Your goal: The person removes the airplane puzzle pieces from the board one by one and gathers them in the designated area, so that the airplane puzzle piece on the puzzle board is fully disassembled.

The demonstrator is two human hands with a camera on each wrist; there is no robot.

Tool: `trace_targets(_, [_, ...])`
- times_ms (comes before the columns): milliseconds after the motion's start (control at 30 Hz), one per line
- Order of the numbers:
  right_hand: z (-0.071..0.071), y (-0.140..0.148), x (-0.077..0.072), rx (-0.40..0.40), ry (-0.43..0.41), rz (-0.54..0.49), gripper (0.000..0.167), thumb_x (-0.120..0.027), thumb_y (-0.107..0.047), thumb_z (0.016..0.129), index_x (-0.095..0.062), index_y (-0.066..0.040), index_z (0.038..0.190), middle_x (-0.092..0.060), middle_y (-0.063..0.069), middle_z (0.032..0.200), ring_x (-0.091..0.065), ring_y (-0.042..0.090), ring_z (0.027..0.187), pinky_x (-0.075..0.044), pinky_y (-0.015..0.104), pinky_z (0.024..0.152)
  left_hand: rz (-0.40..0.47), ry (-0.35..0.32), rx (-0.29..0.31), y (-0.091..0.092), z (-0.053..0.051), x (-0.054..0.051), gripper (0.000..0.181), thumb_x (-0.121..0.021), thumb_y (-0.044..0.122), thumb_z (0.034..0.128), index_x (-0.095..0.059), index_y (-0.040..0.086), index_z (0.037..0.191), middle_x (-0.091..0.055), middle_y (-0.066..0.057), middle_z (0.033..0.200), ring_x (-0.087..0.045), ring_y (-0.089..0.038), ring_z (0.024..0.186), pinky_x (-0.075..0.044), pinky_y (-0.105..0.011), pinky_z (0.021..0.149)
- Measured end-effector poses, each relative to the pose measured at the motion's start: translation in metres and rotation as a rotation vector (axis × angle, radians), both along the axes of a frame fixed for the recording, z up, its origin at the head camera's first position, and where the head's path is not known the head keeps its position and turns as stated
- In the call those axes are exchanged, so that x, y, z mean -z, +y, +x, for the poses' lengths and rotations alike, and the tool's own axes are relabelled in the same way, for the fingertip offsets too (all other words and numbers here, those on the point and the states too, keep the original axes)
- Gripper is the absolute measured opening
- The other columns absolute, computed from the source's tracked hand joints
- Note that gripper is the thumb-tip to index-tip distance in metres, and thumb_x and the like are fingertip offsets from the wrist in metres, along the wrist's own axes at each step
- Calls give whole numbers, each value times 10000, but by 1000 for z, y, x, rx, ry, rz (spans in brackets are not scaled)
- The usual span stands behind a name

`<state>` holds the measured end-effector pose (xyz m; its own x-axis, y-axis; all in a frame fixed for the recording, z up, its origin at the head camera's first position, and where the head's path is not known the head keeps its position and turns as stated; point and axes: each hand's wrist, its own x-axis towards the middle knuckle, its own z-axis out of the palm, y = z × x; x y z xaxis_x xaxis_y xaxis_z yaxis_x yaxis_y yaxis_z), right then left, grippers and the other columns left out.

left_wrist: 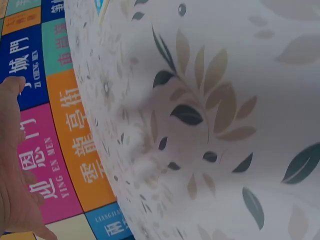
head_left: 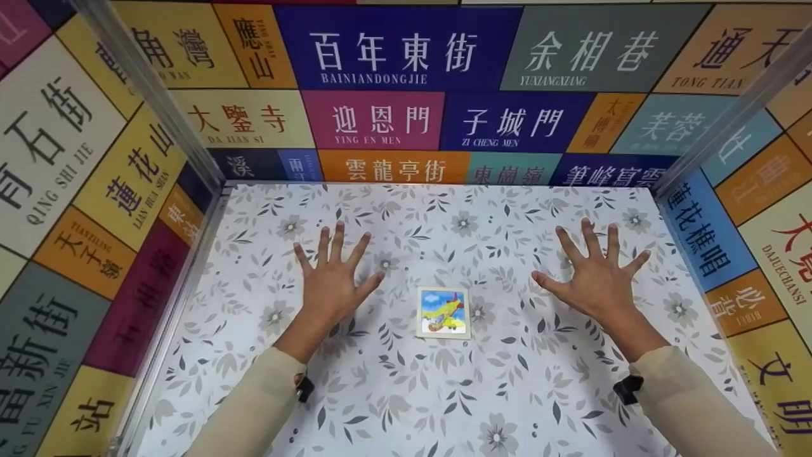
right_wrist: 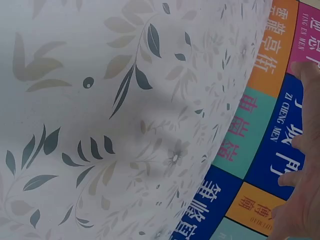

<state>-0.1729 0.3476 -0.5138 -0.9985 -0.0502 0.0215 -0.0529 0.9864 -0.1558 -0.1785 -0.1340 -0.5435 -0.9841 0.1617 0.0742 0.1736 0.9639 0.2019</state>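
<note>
A small square picture puzzle (head_left: 443, 312) with a pale frame lies flat on the table between the two hands. Its picture is a yellow airplane with a red tail on a blue sky. To the left of it, my left hand (head_left: 334, 279) is spread with straight fingers and holds nothing. On the other side, my right hand (head_left: 596, 279) is likewise spread, its fingers apart and nothing in them. Neither hand touches the puzzle. Each wrist view catches part of its hand at the outer edge, the left hand (left_wrist: 17, 165) and the right hand (right_wrist: 305, 165).
The table (head_left: 406, 393) has a white cover printed with grey leaves and flowers. Panels with coloured blocks of Chinese lettering (head_left: 390, 47) stand along the back and both sides. Clear upright strips (head_left: 152, 95) mark the back corners.
</note>
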Motion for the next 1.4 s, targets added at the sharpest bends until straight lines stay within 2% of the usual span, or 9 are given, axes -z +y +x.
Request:
trace_targets(267, [-2,-9,5,-19,-1,12,1090,-612,-870,916,-283,-280,1772,-153,229,1847,-3,613,1683,108,1001,1082,-16,-26,90,24,15,9,848,-472,789,1044,-287,383,1765,-102,-119,1880,-109,-390,1746,-17,-855,1281])
trace_targets(467, [-3,-13,8,-36,0,-6,1059,-626,-848,928,-306,-286,1767,-182,224,1844,-40,621,1677,130,995,1082,11,-65,198,39,28,21,862,-535,752,1043,-306,341,1766,-145,-122,1875,-128,-383,1745,1,-843,1288])
trace_targets(600, [-3,-16,9,-42,-5,-3,1062,-607,-861,930,-304,-285,1768,-187,222,1845,-56,614,1679,137,991,1085,-28,-90,260,49,35,31,875,-560,750,1036,-344,304,1756,-191,-126,1866,-165,-387,1737,-37,-847,1287])
trace_targets(767, [-3,-21,8,-45,-14,5,1050,-588,-861,941,-307,-277,1767,-187,209,1848,-67,593,1687,111,991,1100,-77,-104,335,63,45,42,830,-509,725,1072,-394,242,1737,-245,-104,1854,-220,-359,1727,-79,-827,1300])
trace_targets(933, [-3,-25,11,-50,-23,1,1024,-592,-846,950,-338,-268,1756,-191,224,1842,-57,598,1686,87,997,1100,-67,-135,420,79,56,49,775,-496,671,1102,-409,225,1729,-268,-90,1848,-266,-332,1715,-102,-805,1313])
trace_targets(1033, [-3,-28,12,-58,-35,-3,1006,-590,-835,958,-340,-273,1755,-188,235,1840,-56,606,1683,105,996,1093,-48,-146,445,86,61,53,707,-525,619,1113,-440,254,1713,-308,-81,1834,-309,-319,1699,-126,-792,1318])
trace_targets(1233, [-2,-33,14,-69,-37,-7,988,-585,-823,967,-344,-276,1753,-210,238,1834,-84,603,1680,85,1004,1088,-47,-180,448,91,66,60,625,-499,566,1145,-436,311,1713,-310,-68,1834,-318,-300,1697,-119,-757,1340])
trace_targets(1400, [0,-33,16,-76,-17,-20,963,-597,-803,974,-371,-269,1743,-240,242,1823,-107,597,1677,64,1010,1087,-90,-151,448,94,66,64,580,-469,527,1167,-445,319,1708,-343,-66,1819,-351,-277,1682,-162,-732,1346])
